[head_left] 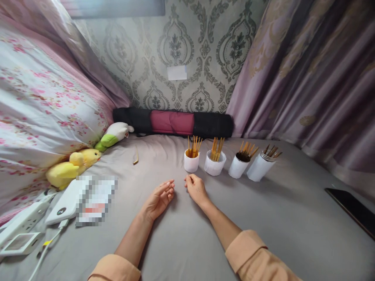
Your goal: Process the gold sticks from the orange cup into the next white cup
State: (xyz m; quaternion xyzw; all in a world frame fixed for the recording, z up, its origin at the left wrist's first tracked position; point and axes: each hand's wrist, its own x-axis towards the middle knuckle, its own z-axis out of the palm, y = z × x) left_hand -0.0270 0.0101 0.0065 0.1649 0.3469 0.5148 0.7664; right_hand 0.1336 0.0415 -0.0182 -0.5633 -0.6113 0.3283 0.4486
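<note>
Head view. Landmark: short white-wrapped round cup (191,164) of thin yellow-brown sticks (194,147), standing on a creased grey fabric sheet (181,242). To its right, in a row: wider white round cup (215,168), white-wrapped can with dark interior (237,169), taller white-wrapped clear-rimmed jar (258,168); all hold sticks. Bare left hand (160,199): nearer the camera, left of landmark; fingers loosely bent, slightly apart, nothing held. Bare right hand (197,190): just in front of landmark, apparently not touching; fingers curled in, cannot tell whether they meet or grip anything.

Risks (judged): right knuckles knocking the landmark could tip it, soft footing and tall sticks contributing; sticks might spill.
</note>
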